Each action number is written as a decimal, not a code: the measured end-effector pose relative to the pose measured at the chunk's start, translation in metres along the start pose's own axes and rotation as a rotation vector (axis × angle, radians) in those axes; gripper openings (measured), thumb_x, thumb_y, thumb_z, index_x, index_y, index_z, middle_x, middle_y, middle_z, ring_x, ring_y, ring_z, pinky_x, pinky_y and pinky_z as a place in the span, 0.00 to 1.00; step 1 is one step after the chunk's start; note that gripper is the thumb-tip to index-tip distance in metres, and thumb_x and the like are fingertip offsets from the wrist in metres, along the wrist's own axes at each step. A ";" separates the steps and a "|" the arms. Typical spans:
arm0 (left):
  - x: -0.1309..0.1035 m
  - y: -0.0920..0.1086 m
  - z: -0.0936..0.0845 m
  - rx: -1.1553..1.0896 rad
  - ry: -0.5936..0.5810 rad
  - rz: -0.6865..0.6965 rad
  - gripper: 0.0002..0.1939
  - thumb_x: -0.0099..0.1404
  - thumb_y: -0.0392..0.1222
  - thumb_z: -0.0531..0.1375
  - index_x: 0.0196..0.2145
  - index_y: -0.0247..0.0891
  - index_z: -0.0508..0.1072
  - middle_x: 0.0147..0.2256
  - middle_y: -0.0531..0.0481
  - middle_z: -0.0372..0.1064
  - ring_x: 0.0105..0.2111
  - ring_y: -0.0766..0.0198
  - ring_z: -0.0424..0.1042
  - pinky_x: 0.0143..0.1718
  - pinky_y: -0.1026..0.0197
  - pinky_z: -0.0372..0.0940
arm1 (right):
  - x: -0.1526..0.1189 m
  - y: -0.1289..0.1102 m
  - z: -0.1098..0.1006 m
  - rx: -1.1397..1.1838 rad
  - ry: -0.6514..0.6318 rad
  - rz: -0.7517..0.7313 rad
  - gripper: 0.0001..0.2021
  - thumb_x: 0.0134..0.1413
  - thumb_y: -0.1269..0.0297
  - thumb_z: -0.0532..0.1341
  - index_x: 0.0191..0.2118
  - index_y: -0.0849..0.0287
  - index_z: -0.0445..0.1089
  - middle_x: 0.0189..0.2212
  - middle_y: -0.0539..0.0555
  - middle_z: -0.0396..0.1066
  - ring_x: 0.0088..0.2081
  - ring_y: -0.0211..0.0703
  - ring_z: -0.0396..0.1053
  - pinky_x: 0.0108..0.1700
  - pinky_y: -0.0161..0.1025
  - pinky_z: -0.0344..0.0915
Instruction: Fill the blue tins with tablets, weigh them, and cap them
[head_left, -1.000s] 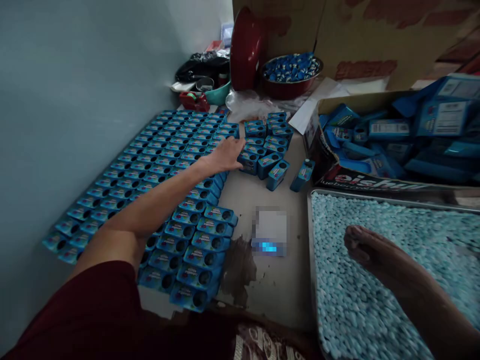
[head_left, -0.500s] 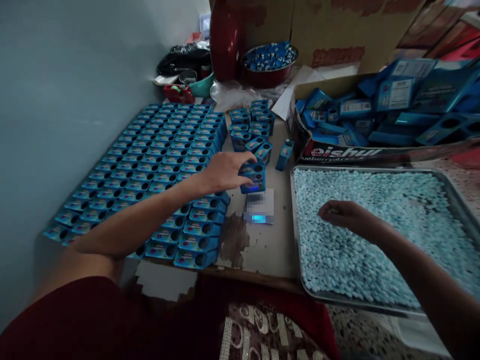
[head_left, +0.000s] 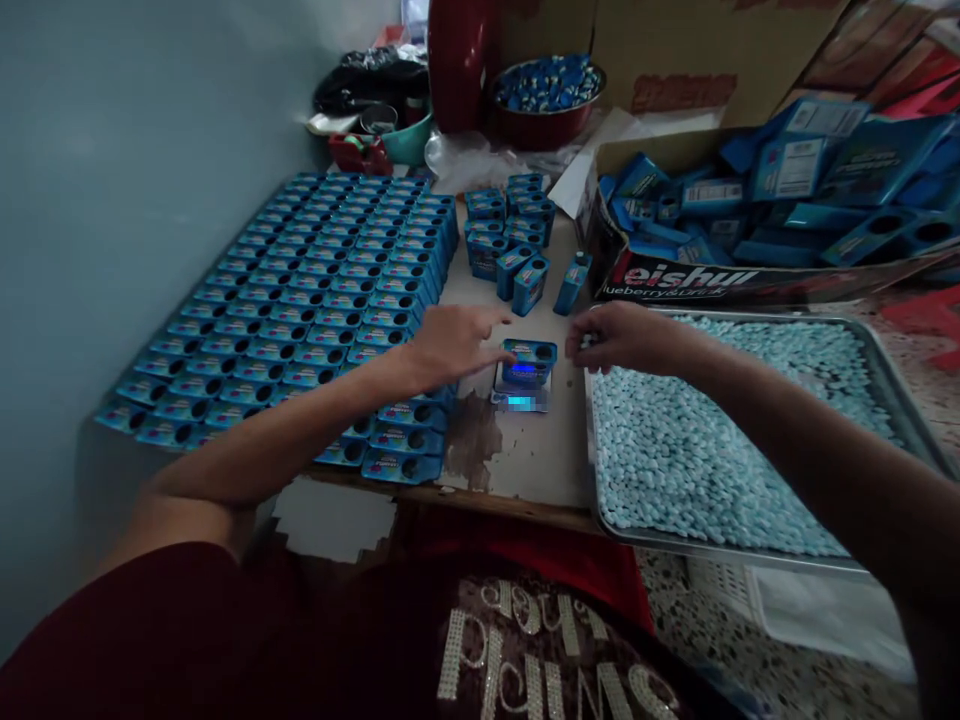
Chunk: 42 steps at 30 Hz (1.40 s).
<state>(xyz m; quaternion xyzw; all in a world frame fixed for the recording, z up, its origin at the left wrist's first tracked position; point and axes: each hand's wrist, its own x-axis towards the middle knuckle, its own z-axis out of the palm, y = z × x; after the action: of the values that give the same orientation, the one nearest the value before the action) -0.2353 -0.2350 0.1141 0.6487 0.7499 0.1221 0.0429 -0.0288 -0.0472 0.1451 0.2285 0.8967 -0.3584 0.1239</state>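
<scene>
With your left hand (head_left: pixel 459 345) spread at nine o'clock of the blue box (head_left: pixel 529 375) on the scale (head_left: pixel 520 403), best trickle the pellets (head_left: pixel 589 340) curled in your right hand (head_left: pixel 611 338), at three o'clock, gently into its hole (head_left: pixel 542 350).

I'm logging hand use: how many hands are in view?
2: the left hand, at the box on the scale, and the right hand, holding pellets over the tray's far-left corner. No others show.

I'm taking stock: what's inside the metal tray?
Pale-blue pellets lie spread across the metal tray. They hide most of its floor; the right arm hides some pellets.
</scene>
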 end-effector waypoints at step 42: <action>0.016 -0.032 0.018 -0.198 -0.104 0.175 0.29 0.67 0.53 0.74 0.62 0.42 0.77 0.58 0.42 0.77 0.62 0.42 0.73 0.65 0.45 0.67 | 0.029 -0.027 0.009 -0.426 0.135 -0.175 0.09 0.65 0.58 0.69 0.44 0.52 0.87 0.36 0.51 0.82 0.46 0.50 0.79 0.49 0.42 0.70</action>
<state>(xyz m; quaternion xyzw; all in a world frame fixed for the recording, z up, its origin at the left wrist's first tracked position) -0.2646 -0.2214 0.0907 0.7096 0.6716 0.1651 0.1346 -0.0670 -0.0615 0.1437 0.1419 0.9747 -0.1542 0.0776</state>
